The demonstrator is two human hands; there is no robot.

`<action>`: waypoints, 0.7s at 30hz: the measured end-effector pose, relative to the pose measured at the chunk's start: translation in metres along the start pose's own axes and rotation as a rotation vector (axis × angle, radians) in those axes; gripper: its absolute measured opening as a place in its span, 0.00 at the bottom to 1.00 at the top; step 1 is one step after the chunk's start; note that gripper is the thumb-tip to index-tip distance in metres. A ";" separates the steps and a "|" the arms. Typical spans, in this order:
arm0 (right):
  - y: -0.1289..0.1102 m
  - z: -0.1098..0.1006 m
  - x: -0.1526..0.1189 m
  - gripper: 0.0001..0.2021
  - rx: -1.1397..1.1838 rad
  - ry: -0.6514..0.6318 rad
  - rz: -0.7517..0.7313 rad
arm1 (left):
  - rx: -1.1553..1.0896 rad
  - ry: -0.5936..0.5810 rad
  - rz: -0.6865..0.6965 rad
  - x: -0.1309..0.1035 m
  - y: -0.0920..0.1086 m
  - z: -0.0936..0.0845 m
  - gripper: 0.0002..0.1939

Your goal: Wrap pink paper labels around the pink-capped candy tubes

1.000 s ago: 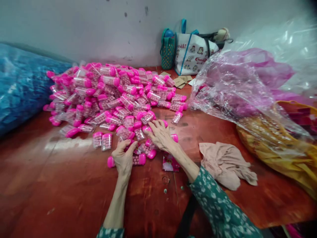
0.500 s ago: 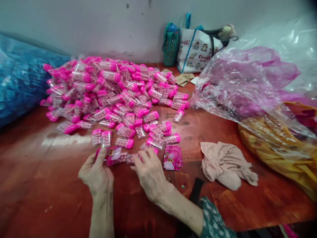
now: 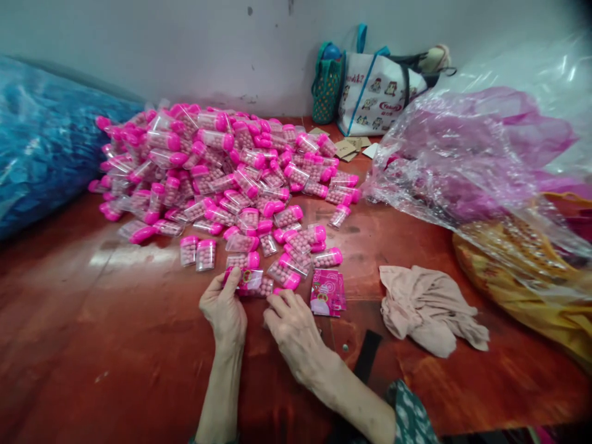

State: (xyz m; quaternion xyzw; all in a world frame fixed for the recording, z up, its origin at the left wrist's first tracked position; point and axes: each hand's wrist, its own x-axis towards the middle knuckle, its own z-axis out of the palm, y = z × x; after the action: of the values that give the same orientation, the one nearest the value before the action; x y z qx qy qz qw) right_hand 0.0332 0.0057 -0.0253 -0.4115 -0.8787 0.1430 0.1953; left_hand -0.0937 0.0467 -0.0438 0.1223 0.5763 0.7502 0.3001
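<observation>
My left hand (image 3: 226,311) is closed, thumb on top, around a printed pink plastic sleeve (image 3: 250,279). At the sleeve's right end shows a small clear bottle of pink candy balls (image 3: 266,286); how far it sits inside I cannot tell. My right hand (image 3: 293,327) has its fingers curled together at that bottle's right end, partly hiding it. Just right of these fingers lies a small stack of flat printed pink sleeves (image 3: 325,293). Beyond both hands spreads a large heap of pink-capped candy bottles (image 3: 213,166), with two bottles (image 3: 197,254) standing apart at its front.
A blue plastic sack (image 3: 50,142) borders the left side. On the right are a crumpled beige cloth (image 3: 428,308), clear plastic wrapping (image 3: 430,160) and a yellow bag (image 3: 522,290). A white tote bag (image 3: 370,92) and a green bottle holder (image 3: 325,92) stand by the wall.
My left hand has moved right with the sleeve, closer to my right hand. The bottle at my right fingers now meets the sleeve's right end. The whole view has shifted slightly.
</observation>
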 end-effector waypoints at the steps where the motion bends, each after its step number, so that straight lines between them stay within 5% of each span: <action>1: -0.002 0.004 -0.002 0.02 0.019 0.045 0.064 | -0.004 0.000 -0.001 -0.001 0.000 0.000 0.09; 6: -0.015 0.020 -0.001 0.14 -0.011 0.147 0.371 | -0.008 0.047 0.040 -0.002 0.008 -0.005 0.09; 11: -0.018 0.020 0.002 0.09 -0.029 0.136 0.395 | -0.016 0.018 0.033 -0.013 0.016 -0.005 0.09; 14: -0.018 0.017 -0.007 0.17 0.006 0.153 0.384 | -0.022 -0.013 0.009 -0.019 0.018 -0.004 0.09; 17: -0.019 0.010 -0.018 0.22 0.146 0.194 0.427 | -0.018 -0.031 -0.026 -0.023 0.020 -0.002 0.09; 21: -0.014 -0.012 -0.019 0.16 0.534 0.337 0.534 | -0.015 -0.079 -0.076 -0.030 0.023 0.000 0.08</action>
State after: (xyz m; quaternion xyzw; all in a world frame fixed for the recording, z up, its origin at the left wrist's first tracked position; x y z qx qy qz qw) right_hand 0.0400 -0.0168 -0.0134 -0.5777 -0.6287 0.3421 0.3924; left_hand -0.0773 0.0250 -0.0172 0.1279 0.5627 0.7370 0.3519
